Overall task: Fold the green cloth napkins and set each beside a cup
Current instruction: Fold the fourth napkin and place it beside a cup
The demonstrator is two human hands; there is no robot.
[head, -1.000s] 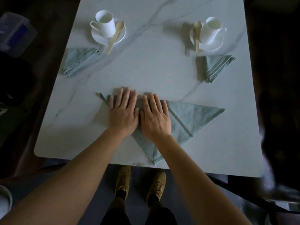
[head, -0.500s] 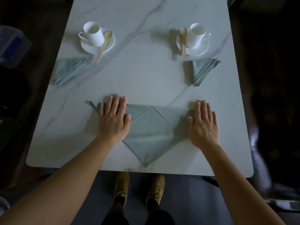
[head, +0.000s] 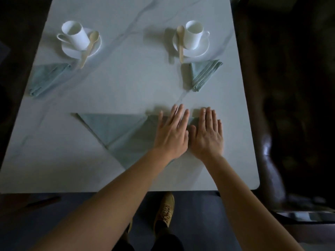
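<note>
**A:** Head view. What are the two hands doing?

**B:** Both are lying flat, palms down, side by side. The left hand point(head: 172, 136) and the right hand point(head: 206, 136) are pressing with fingers extended and released; neither is grasping or clenching anything. The thumbs are nearly touching each other.

**A:** Where is the task item lying relative to those fingers?

**B:** The green napkin being folded point(head: 116, 131) is lying on the marble table point(head: 126, 87) as a triangle with its point toward the person. Its right-hand portion is sitting under both palms; the rest is extending well to the left of the left-hand fingers point(head: 178, 115). The right corner is hidden beneath the hands.

**A:** What is sitting beyond the fingertips?

**B:** Ahead of the right-hand fingers point(head: 208, 116), a finished folded napkin point(head: 203, 75) is lying just below a white cup point(head: 193, 34) standing on a saucer point(head: 197, 51), with a wooden spoon point(head: 181, 44) leaning on the saucer rim. Far to the left of the fingers, a second folded napkin point(head: 47, 78) is lying near another cup point(head: 76, 36), its saucer point(head: 72, 51) and its spoon point(head: 89, 48).

**A:** Anything nearer than the wrists?

**B:** A tan shoe point(head: 165, 211) is showing on the floor below the table edge.
</note>
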